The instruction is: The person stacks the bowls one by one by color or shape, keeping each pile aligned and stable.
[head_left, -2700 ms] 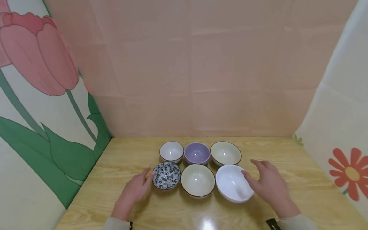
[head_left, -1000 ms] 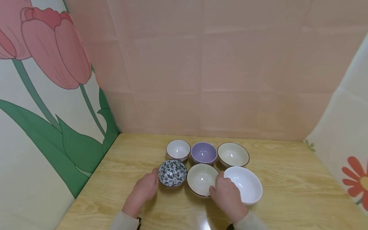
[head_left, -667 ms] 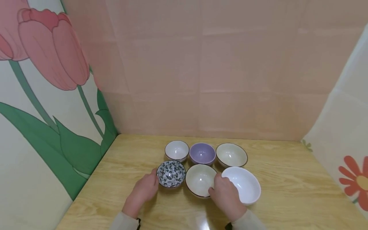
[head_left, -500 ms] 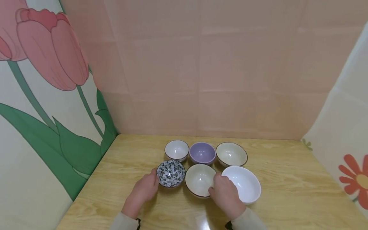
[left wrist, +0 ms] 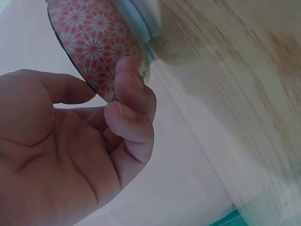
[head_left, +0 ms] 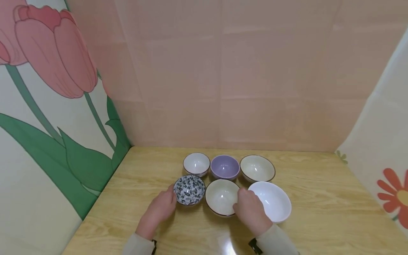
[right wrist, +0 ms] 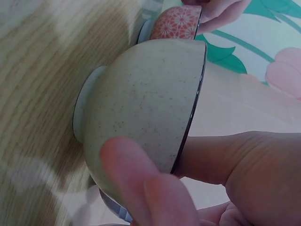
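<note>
In the head view my left hand [head_left: 162, 206] pinches the left rim of a small bowl [head_left: 189, 190] with a black-and-white floral inside. The left wrist view shows the red flower-patterned outside of this floral bowl [left wrist: 94, 42], with the thumb at its dark rim and fingers curled against the wall. My right hand [head_left: 251, 209] grips the right rim of a cream bowl [head_left: 220, 196] with a dark edge. In the right wrist view the thumb goes inside the cream bowl [right wrist: 141, 94], with fingers outside on its speckled wall. Both bowls are upright, side by side.
Right of the right hand stands a larger white bowl [head_left: 272, 202], partly hidden by it. Behind, in a row, are a small white bowl [head_left: 196, 164], a purple bowl [head_left: 225, 166] and another cream bowl [head_left: 257, 168]. All are on a wooden table [head_left: 318, 198] before a pink backdrop [head_left: 220, 88].
The right hand has moved left from beside the white bowl to the cream bowl's rim. The left hand has closed onto the floral bowl's rim. Over the last second, both hands have hardly moved.
</note>
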Motion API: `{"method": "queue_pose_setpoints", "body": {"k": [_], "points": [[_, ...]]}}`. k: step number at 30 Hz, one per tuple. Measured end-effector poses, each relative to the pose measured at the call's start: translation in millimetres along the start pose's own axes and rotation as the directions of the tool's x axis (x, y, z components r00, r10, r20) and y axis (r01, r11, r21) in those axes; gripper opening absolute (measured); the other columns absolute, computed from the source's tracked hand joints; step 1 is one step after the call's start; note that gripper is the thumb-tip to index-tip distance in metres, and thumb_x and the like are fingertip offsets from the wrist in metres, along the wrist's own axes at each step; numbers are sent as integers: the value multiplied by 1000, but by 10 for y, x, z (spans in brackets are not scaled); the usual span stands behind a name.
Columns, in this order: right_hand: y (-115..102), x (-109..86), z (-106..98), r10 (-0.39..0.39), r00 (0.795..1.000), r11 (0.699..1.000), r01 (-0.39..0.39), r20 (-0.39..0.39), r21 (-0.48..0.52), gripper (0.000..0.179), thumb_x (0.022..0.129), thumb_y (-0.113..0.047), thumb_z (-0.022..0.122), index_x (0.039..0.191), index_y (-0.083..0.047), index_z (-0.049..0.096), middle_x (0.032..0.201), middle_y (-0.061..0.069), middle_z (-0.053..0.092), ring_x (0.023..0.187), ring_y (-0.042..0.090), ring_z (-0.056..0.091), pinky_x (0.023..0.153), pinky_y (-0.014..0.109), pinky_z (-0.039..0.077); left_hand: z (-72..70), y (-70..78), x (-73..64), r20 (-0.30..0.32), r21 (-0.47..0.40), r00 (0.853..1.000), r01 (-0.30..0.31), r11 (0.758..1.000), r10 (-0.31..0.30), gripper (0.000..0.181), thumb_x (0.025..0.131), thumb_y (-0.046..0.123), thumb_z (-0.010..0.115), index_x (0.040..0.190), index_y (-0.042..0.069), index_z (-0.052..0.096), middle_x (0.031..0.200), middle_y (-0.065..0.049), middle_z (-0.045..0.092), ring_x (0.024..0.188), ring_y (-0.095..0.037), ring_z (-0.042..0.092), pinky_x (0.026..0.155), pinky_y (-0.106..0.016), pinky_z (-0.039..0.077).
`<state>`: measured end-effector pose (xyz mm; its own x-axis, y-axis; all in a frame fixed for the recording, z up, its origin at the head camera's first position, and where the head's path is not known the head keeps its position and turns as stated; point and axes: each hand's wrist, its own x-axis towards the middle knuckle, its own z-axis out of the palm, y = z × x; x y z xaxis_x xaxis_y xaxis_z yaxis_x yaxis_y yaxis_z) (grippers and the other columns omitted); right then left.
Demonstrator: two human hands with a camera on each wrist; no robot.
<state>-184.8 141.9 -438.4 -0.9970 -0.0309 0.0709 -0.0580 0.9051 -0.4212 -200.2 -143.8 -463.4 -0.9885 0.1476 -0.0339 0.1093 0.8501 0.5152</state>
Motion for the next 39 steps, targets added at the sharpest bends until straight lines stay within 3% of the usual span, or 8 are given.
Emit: {"method": "queue_pose_setpoints", "body": {"k": [10,17,24,32,39], "points": [[10,53,35,51,999,999,-51,-9,-20,10,78,0,64,84,9,63,75,21,61,65,35,62,53,48,50,-7,-4,-10,-16,-10,1000,-25,1000,25,49,104,15,41,144,-13,40,129,-33,59,117,-45,61,99,-56,48],[2,36,122,86,996,996,-85,-26,6,12,84,1,58,91,11,54,76,23,59,67,38,63,54,50,52,-3,-34,-29,-15,-23,999,-34,999,34,49,106,17,41,146,-11,38,131,-33,58,118,-47,59,101,-57,47],[10,-4,171,67,995,998,-65,-77,28,10,84,1,57,87,10,53,72,24,59,63,40,63,52,51,51,2,-73,-43,-17,-22,999,-35,999,35,50,106,17,40,147,-11,36,131,-34,57,118,-48,59,102,-58,46],[0,-26,220,91,992,995,-86,-91,58,13,86,1,55,93,11,51,73,25,58,66,42,63,54,52,52,4,-62,-46,9,-38,1000,-23,999,23,53,107,21,41,148,-12,33,134,-34,55,122,-47,57,104,-57,44],[9,-43,229,88,990,994,-80,-114,73,12,83,3,55,92,11,54,72,25,60,64,41,64,52,51,51,27,-70,-22,6,-61,1000,-1,998,1,61,108,34,40,148,-12,32,134,-35,55,122,-49,56,105,-59,42]]}}
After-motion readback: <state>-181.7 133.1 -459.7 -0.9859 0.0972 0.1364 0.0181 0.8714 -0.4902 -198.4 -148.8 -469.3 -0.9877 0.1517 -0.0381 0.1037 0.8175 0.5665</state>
